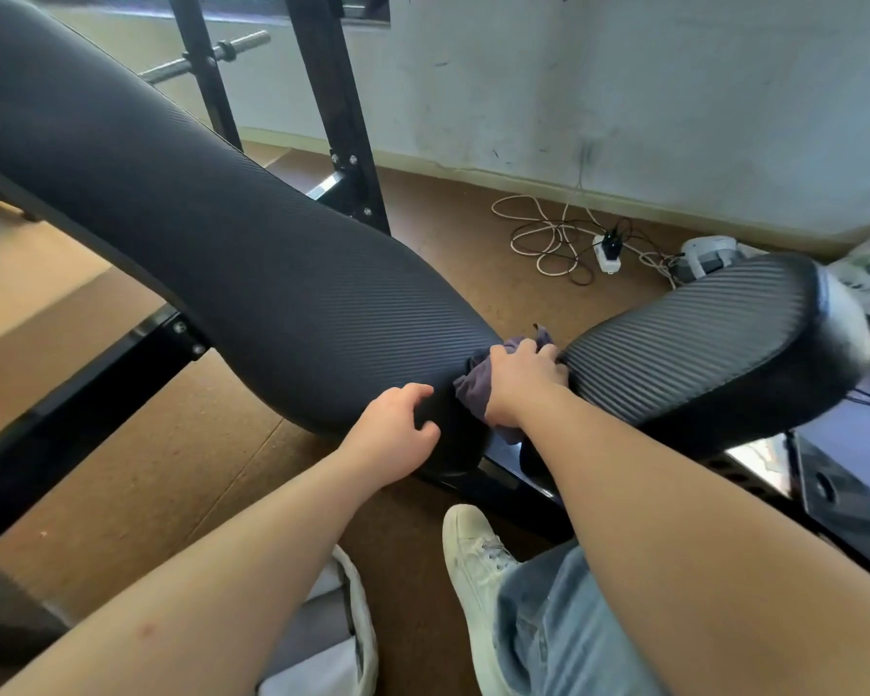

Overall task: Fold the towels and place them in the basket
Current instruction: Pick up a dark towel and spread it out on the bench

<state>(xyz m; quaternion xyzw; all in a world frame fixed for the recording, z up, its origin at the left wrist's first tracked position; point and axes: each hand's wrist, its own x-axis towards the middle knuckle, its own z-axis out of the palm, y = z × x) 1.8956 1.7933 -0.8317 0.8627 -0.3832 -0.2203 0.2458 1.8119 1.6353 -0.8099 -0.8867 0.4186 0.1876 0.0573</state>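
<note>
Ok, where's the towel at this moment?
Head view, just right of centre: the towel is bunched in the gap between the bench's long pad and short pad, with the right hand gripping it.

I see one towel (473, 389), a small greyish-purple cloth, bunched up and not folded. It is wedged in the gap between the black backrest pad (272, 273) and the seat pad (699, 344), with one corner poking up behind. My right hand (521, 379) grips its middle. The basket (360, 635), grey fabric with a white rim, stands on the floor (197, 469) below, half hidden.
</note>
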